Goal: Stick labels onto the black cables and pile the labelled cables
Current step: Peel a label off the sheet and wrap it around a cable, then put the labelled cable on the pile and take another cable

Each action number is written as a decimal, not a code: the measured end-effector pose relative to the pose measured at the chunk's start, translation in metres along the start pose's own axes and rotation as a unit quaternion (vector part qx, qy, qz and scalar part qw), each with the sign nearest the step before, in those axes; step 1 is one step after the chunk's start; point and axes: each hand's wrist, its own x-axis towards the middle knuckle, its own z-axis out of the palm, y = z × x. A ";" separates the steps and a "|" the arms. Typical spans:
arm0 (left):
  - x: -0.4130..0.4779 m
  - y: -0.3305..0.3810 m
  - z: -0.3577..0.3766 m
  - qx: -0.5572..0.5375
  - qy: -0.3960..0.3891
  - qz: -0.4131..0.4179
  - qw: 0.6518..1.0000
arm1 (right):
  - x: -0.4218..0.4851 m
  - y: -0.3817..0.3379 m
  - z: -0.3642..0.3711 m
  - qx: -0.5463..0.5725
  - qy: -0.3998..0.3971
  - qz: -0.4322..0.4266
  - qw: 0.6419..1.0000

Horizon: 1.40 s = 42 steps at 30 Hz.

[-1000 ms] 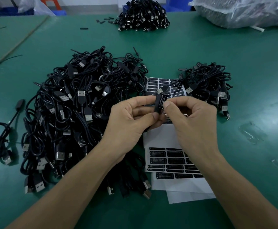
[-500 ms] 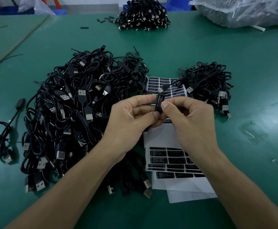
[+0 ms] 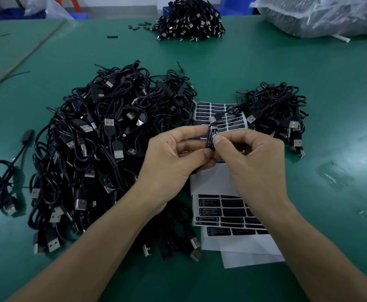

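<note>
Head view. Since 0.5 s ago: both hands stay at the same spot over the label sheets. The black controller piece (image 3: 211,137) between them has turned slightly, so the white print on its label (image 3: 210,139) now faces the camera.

Left hand (image 3: 174,162): fingers (image 3: 189,131) curled, index on the top end of the controller piece and thumb at its bottom end, pinching it upright with a slight tilt. Right hand (image 3: 256,166): thumb tip pressed against the right edge of the label, other fingers curled behind the piece. The cord of this cable is mostly hidden behind the hands.

Held piece sits above the near edge of the upper label sheet (image 3: 232,123). Lower label sheet (image 3: 222,210) lies under the right wrist, partly peeled, with rows of black labels left on it.

Large heap of black cables (image 3: 104,153) is on the tabletop (image 3: 287,62), left of the hands. Smaller heap (image 3: 276,112) is right of the upper sheet, one plug resting on it. Cannot tell which heap is labelled.

Single cable (image 3: 3,177) lies apart at far left. Third heap (image 3: 189,20) sits at the far edge, a clear plastic bag (image 3: 320,16) at far right.
</note>
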 end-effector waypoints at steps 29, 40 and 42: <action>-0.002 -0.001 0.001 0.004 -0.010 0.015 1.000 | -0.001 0.000 -0.004 -0.007 0.007 -0.038 0.999; -0.003 0.000 0.002 0.012 -0.006 0.019 1.000 | 0.002 0.005 -0.006 0.015 -0.006 -0.002 1.000; -0.004 0.000 0.002 0.021 -0.007 0.028 0.999 | 0.002 0.005 -0.005 0.028 -0.030 0.005 0.999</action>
